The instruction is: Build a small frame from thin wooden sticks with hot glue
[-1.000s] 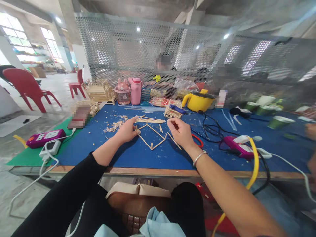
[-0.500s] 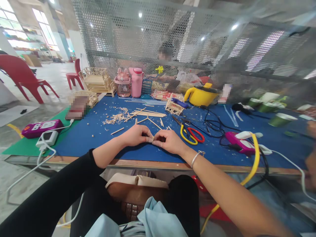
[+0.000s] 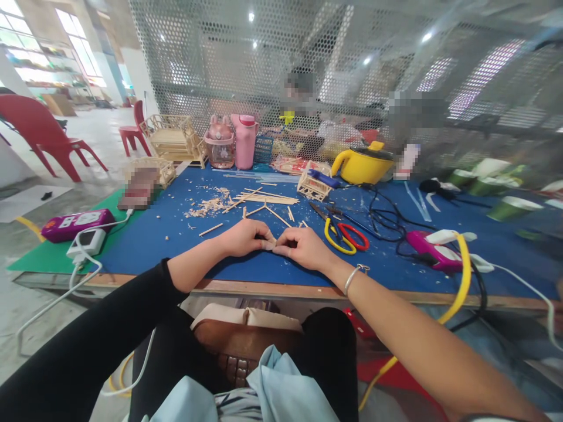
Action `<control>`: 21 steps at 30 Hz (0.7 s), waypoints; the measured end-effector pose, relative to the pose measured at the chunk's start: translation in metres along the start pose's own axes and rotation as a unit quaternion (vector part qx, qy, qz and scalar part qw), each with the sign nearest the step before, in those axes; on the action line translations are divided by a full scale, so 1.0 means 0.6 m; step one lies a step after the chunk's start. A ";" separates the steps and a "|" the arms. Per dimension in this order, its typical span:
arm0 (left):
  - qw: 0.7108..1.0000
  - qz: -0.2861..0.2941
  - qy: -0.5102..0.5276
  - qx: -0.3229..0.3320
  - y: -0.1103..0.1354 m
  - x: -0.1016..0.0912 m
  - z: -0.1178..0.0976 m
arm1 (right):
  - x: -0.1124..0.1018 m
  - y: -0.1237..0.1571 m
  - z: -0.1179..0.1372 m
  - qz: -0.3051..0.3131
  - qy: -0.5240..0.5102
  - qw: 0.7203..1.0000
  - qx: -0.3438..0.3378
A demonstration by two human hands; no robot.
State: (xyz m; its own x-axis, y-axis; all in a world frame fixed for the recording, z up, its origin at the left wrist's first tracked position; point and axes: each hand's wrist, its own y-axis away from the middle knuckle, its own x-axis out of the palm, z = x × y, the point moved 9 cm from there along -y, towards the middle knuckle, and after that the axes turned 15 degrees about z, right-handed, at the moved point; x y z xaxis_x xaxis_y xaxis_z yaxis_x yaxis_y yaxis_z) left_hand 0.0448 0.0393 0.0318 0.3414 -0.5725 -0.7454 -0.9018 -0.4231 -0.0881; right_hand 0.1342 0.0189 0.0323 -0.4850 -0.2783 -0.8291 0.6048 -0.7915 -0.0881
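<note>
My left hand (image 3: 251, 238) and my right hand (image 3: 299, 246) meet fingertip to fingertip low over the blue mat (image 3: 145, 249). Both are closed in a pinch around something small and pale, mostly covered by the fingers; its kind does not show. Just beyond the fingers, thin wooden sticks (image 3: 278, 217) form an angled, roof-like shape on the mat. More long sticks (image 3: 270, 199) lie behind it, beside a heap of short wood bits (image 3: 209, 205). To the right of my right hand are scissors (image 3: 334, 237) with one yellow and one red handle.
A small wooden stick frame (image 3: 314, 184), a yellow pot (image 3: 366, 166) and pink bottles (image 3: 244, 143) stand at the back before a perforated metal screen. Black cables (image 3: 385, 217) and a purple power strip (image 3: 433, 249) lie right; a phone (image 3: 139, 186) and another purple strip (image 3: 78, 225) lie left.
The view has shifted slightly, so the table's things sit a little differently in the picture. Both hands keep nearly the same pinch at the same place.
</note>
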 end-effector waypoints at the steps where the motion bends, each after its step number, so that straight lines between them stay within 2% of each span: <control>1: 1.000 0.002 0.017 -0.006 0.001 0.000 0.002 | 0.000 0.000 0.002 0.003 0.004 1.000 -0.003; 4: 0.996 -0.003 0.083 -0.029 0.008 -0.002 0.010 | 0.000 0.002 0.015 0.015 0.040 0.999 -0.034; 7: 0.995 -0.029 0.083 -0.045 0.016 -0.011 0.010 | -0.003 0.005 0.026 0.012 0.091 0.994 -0.052; 12: 0.994 -0.047 -0.095 0.013 0.020 -0.020 -0.017 | -0.014 0.002 0.035 -0.017 0.188 0.981 -0.050; 14: 0.985 -0.064 -0.159 0.024 0.020 -0.024 -0.019 | -0.023 -0.002 0.042 -0.033 0.196 0.978 -0.061; 16: 0.979 -0.098 -0.179 0.017 0.019 -0.036 -0.016 | -0.038 -0.006 0.053 -0.057 0.192 0.976 -0.081; 18: 0.971 -0.179 -0.160 -0.003 0.023 -0.065 -0.013 | -0.067 0.000 0.068 -0.126 0.189 0.968 -0.103; 21: 0.937 -0.347 -0.016 -0.044 0.041 -0.118 0.001 | -0.128 0.038 0.078 -0.320 0.173 0.925 -0.107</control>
State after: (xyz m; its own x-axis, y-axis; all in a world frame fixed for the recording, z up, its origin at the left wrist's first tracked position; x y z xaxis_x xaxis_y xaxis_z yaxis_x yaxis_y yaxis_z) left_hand -0.0016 0.0699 0.0817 0.8276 -0.1183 -0.5487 -0.4405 -0.7428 -0.5042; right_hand 0.1554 -0.0031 0.1199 -0.5778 0.4310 -0.6931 0.3929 -0.5975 -0.6990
